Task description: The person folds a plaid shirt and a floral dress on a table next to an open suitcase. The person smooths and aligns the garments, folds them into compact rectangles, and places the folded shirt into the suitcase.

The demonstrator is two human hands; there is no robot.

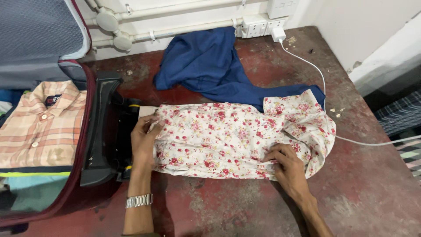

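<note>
between our hands: the floral garment [232, 138] lies flat on the floor, white with small red flowers, partly folded.
long axis: it runs straight from our left hand [144, 139] across to our right hand [287, 166]; one narrower end sits at the left hand, the wider rumpled end lies beyond the right hand.
left hand: fingers curled, pinching the cloth's end edge; a metal wristwatch [139, 200] sits on that wrist.
right hand: fingers bent and pressing down on the near hem, gathering a fold; we cannot tell if it truly grips.
beyond the hands: a blue garment [206, 66] lies crumpled, its lower part tucked under the floral cloth's far edge.
outside the left hand: an open suitcase [94, 145] holding a folded plaid shirt [41, 127]; its dark rim sits just beside our knuckles.
outside the right hand: a white cable [322, 87] trails from a charger [278, 34] in the wall sockets [262, 27], passing by the cloth's wide end.
surface: worn red-brown floor [228, 206], scuffed and patchy.
room: white wall with pipes [175, 30] along its base.
</note>
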